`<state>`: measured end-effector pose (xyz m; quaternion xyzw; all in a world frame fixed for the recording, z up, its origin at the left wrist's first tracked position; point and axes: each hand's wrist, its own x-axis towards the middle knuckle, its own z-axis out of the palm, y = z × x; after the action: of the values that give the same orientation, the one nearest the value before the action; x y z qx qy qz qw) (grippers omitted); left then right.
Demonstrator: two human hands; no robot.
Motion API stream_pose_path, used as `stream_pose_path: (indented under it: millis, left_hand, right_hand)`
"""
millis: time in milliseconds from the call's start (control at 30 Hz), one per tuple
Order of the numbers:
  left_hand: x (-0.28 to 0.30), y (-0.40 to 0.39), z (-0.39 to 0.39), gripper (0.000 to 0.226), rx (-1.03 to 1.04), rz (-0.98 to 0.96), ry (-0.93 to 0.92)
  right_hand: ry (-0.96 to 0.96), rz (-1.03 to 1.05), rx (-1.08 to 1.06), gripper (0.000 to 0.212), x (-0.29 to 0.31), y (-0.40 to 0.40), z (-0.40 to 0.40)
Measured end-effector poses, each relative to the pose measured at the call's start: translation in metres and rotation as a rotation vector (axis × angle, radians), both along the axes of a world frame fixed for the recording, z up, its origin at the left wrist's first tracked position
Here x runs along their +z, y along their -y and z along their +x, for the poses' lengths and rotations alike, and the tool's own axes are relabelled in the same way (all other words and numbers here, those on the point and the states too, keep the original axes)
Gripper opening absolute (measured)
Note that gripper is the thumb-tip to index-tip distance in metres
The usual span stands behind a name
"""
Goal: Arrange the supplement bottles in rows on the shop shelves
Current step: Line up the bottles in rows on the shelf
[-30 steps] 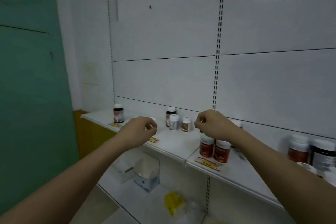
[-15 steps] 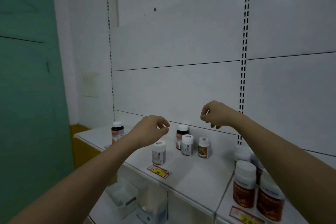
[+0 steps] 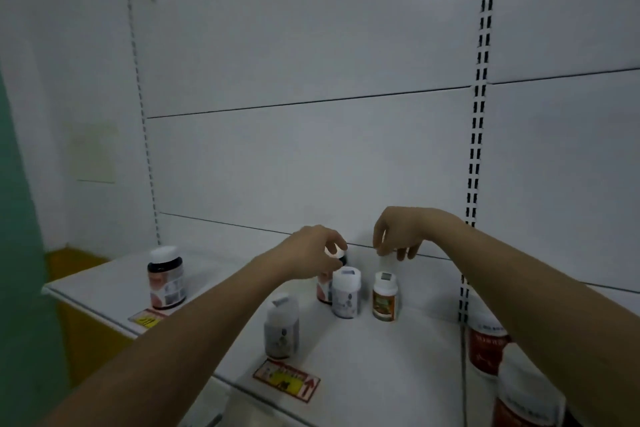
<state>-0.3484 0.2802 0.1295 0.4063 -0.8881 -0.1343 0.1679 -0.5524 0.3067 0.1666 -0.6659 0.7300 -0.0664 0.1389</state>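
Several supplement bottles stand on the white shelf (image 3: 363, 364). My left hand (image 3: 308, 253) reaches to the back of the group, its fingers closed round the white cap of a dark bottle (image 3: 325, 289) that it mostly hides. In front of that stand a white bottle (image 3: 346, 293) and a small orange-labelled bottle (image 3: 385, 298). My right hand (image 3: 403, 230) hovers just above the small bottle with fingers apart and pointing down, holding nothing. Another white bottle (image 3: 282, 331) stands nearer the front edge. A dark bottle with a red label (image 3: 165, 282) stands alone at the far left.
Two red-brown bottles (image 3: 486, 345) stand on the adjoining shelf at the right, under my right forearm. Price tags (image 3: 286, 380) sit on the front edge. A slotted upright (image 3: 479, 114) divides the white back panels. A green door (image 3: 17, 270) lies at the left.
Both hands dropped from above the shelf towards the cluster of bottles. My left hand closed on the back bottle's cap. The view moved closer and to the right.
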Motion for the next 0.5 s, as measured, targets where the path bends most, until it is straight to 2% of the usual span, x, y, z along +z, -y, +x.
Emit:
stream_pose_path:
  millis: [133,267,367,500]
  left_hand:
    - [-0.008,0.036,-0.02,0.048,-0.12,0.008,0.178]
    - [-0.02,0.063,-0.035,0.064,-0.263,0.032,0.352]
    - [-0.03,0.077,-0.039,0.062,-0.335,0.01,0.364]
    - [-0.036,0.092,-0.042,0.06,-0.417,-0.038,0.333]
  right_hand:
    - [-0.016,0.156,-0.069,0.033,-0.012,0.009,-0.004]
    - [-0.013,0.2,-0.14,0.046,-0.029,0.016,-0.008]
    - [0.049,0.176,-0.179,0.046,-0.045,0.019,-0.007]
    - [0.138,0.033,-0.255,0.035,-0.061,0.018,-0.003]
